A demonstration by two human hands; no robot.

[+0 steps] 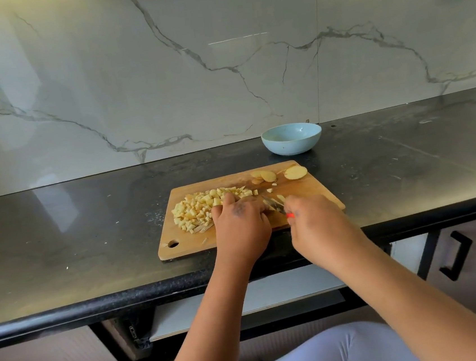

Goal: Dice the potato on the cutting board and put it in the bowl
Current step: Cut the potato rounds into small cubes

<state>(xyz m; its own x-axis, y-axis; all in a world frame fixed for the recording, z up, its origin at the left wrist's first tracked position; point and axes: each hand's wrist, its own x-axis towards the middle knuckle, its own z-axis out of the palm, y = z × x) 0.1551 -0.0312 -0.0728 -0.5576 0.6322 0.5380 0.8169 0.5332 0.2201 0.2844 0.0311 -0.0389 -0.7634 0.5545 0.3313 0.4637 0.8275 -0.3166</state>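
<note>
On the left part of the wooden cutting board [305,193], a big heap of diced potato [201,209] is lying; most of the cutting seems finished. Your left hand [240,224] is resting at the right edge of this heap, fingers curled down on the pieces under it; I cannot tell what exactly it is holding. Just beside it, your right hand [313,225] is gripping the knife [274,204] by its red handle, blade pointing at the left fingers. Farther back and right, some potato slices [280,174] are waiting uncut. Behind the board, the blue bowl [292,139] is looking empty, so the transfer is not yet started.
</note>
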